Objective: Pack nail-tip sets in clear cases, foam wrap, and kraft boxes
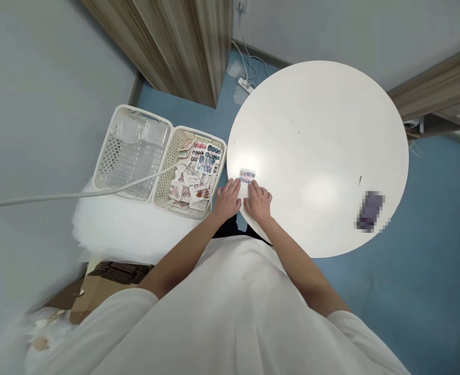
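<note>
A small white card of press-on nails (pixel 247 175), with two rows of bluish-purple nails, is at the near-left edge of the round white table (pixel 315 125). My left hand (pixel 227 200) grips its lower left corner, with the fingers bent and close together. At the lower right corner, my right hand (pixel 258 202) has its fingertips on the same card. Both thumbs point inward below it, and the fingers hide the card's lower corners. Left of my hands, a white basket (pixel 163 195) holds many similar nail cards (pixel 206 164) in a loose pile.
Another white basket (pixel 101 156) holds stacked clear plastic cases (pixel 136 156). A pale cable (pixel 77 196) crosses over both baskets. A pixelated dark object (pixel 370 211) lies at the table's right. A power strip (pixel 245 85) is on the blue floor; a cardboard box (pixel 97 294) stands lower left.
</note>
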{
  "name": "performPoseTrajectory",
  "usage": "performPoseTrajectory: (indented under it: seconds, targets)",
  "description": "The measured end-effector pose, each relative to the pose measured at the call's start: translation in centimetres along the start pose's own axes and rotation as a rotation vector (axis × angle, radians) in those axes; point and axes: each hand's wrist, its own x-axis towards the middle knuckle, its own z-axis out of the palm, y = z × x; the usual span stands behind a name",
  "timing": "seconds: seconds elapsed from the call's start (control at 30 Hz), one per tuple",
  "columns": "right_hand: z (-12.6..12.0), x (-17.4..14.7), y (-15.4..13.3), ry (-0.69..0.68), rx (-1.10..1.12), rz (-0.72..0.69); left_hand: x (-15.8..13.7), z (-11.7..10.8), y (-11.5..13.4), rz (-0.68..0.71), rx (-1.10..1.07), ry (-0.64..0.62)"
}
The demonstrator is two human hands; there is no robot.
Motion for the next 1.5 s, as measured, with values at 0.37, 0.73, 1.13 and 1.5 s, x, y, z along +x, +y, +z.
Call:
performPoseTrajectory:
  seconds: [0.37, 0.73, 1.13, 1.5]
  targets:
    - [-0.1, -0.4, -0.5, -0.002, -0.028, -0.012, 0.0, 0.7, -0.4, 0.04, -0.003, 0.012]
    - [-1.0, -3.7, 2.4, -0.072, 0.204, -0.204, -4.5, 2.4, 2.6, -0.174, 0.034, 0.146]
    - [-3.0, -9.7, 4.9, -0.248, 0.429, -0.443, -12.1, 5.2, 6.7, -0.517, -0.559, 0.224]
    - [-1.3, -10.5, 0.5, -0.411, 0.388, -0.601, -18.9, 4.4, 4.5, -0.63, -0.689, 0.448]
